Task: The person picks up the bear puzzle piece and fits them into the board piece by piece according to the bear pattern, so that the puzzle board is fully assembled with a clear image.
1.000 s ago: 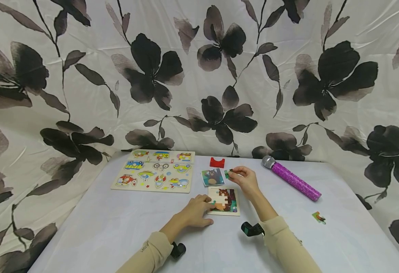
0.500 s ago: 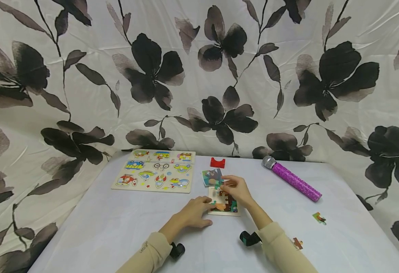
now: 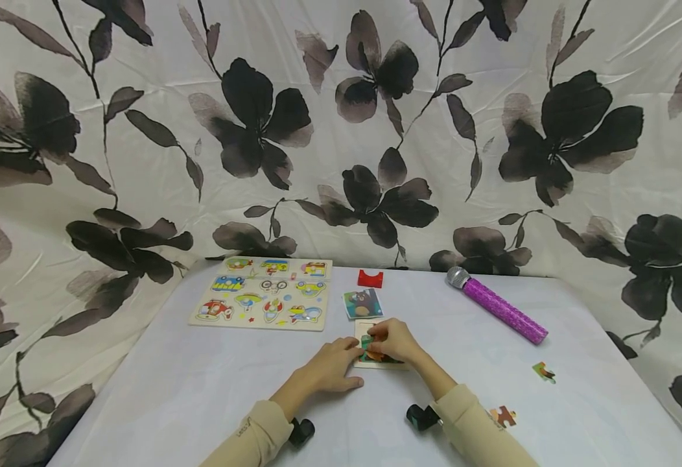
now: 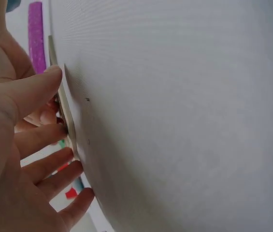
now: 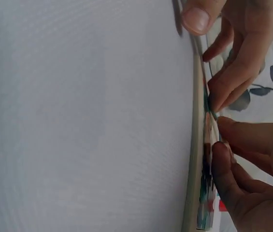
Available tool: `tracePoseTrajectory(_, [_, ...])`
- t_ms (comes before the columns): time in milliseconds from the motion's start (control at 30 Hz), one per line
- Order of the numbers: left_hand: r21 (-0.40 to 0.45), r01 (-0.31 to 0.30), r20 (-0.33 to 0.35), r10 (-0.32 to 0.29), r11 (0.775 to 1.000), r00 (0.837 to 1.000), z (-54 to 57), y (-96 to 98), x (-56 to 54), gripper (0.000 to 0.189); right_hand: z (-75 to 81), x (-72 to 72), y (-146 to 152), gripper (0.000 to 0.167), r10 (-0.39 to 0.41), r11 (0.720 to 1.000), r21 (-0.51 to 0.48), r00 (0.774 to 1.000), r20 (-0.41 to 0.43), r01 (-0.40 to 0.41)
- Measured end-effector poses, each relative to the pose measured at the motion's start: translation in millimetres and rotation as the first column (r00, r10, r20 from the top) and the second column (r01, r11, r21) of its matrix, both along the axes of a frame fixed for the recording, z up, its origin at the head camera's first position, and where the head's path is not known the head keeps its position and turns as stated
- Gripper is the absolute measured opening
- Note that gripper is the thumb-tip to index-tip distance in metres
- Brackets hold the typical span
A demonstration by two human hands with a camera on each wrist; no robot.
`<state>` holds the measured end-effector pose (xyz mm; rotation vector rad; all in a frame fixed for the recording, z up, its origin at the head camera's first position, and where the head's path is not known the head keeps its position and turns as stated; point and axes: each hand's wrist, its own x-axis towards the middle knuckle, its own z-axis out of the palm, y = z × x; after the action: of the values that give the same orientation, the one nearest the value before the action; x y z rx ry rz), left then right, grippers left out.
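Observation:
A small wooden bear jigsaw puzzle (image 3: 383,366) lies in its pale frame at the middle of the table. My left hand (image 3: 330,364) rests at its left side, fingers extended and fingertips on the edge, as the left wrist view shows too. Over the puzzle's upper left part, thumb and fingers of my right hand (image 3: 398,341) pinch a green puzzle piece (image 3: 367,340). In the right wrist view that piece is thin and edge-on, tilted close over the board (image 5: 192,164). Part of the puzzle is hidden beneath the right hand.
Behind the puzzle lie a bear picture card (image 3: 363,303) and a red notched piece (image 3: 370,279). A vehicle puzzle board (image 3: 259,292) is at the left, a purple glittery microphone (image 3: 501,308) at the right. Two loose puzzle pieces, one green (image 3: 544,371) and one brown (image 3: 504,416), lie front right.
My right hand has come down and left from beside the picture card to the puzzle, carrying the green piece. The brown piece has come into view beside the right sleeve. My left hand stays put.

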<state>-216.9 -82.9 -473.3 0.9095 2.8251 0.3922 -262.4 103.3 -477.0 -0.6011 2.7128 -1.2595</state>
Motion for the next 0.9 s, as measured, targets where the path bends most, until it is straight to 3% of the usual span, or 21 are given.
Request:
tracePoseTrajectory(233, [-0.018,0.016,-0.015,-0.016,1.0,1.0,1.2,0.4,1.5,0.054,-1.1,2.1,-2.8,0.025,-0.076,0.995,-0.064,0.995,-0.066,0.072])
tracePoseTrajectory(400, [-0.011,0.014,-0.019,-0.014,1.0,1.0,0.2,1.0,2.0,0.052,-0.2,3.6,-6.0,0.022,0.019,0.998,0.058,0.991,-0.131,-0.012])
tracePoseTrajectory(533, [-0.014,0.014,-0.037,-0.015,1.0,0.999,-0.8,1.3,2.2,0.051,1.3,2.8,-8.8,0.017,0.095,0.983,0.174,0.979,-0.182,-0.063])
tracePoseTrajectory(833, [-0.034,0.025,-0.031,-0.026,0.999,0.999,0.1,1.2,4.4,0.055,-3.3,1.9,-10.4,0.006,0.198,0.945,0.316,0.917,-0.346,-0.085])
tracePoseTrajectory(900, [-0.041,0.026,-0.032,-0.028,0.999,0.999,0.7,1.0,5.5,0.056,-4.6,2.1,-11.1,0.007,0.201,0.938,0.337,0.913,-0.355,-0.075])
